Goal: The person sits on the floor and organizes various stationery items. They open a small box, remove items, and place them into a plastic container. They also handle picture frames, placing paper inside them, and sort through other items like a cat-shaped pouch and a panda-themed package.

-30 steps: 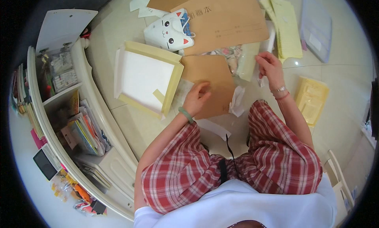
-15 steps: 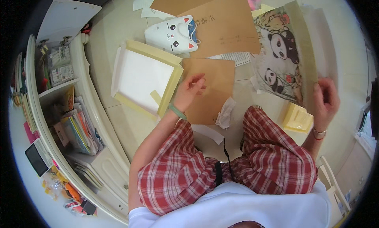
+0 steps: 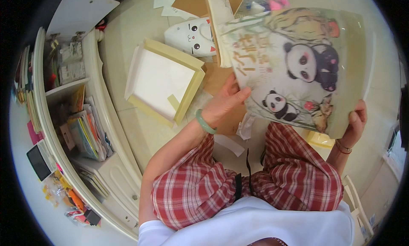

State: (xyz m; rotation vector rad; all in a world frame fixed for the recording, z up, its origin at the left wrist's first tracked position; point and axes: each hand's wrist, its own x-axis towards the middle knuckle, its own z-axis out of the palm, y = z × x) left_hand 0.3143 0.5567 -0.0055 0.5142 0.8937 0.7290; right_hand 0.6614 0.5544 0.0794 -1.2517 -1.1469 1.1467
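A wide, flat panda-printed panel (image 3: 272, 71) with an olive strip along its right side is held up above the floor, tilted. My left hand (image 3: 226, 99) grips its lower left corner, thumb on the printed face and fingers partly hidden behind it. At the lower right corner, my right hand (image 3: 355, 124) pinches the olive edge. A thick cream-and-brown edge (image 3: 219, 37) stands along the panel's left side; I cannot tell whether it belongs to the panel. Left of my left hand lies a shallow open box (image 3: 187, 92) with olive walls and a white inside.
A white cat-faced bag (image 3: 185, 36) lies beyond the box, partly covered. Brown card (image 3: 215, 77) and crumpled white paper (image 3: 245, 126) are on the floor before my knees. A yellow block (image 3: 320, 139) sits below the panel. Shelves (image 3: 64, 90) with books line the left.
The panel has come up and leftward, turning its printed face more toward me. My left hand, empty before, has moved right and now grips its corner. Most of the large brown sheet is now hidden.
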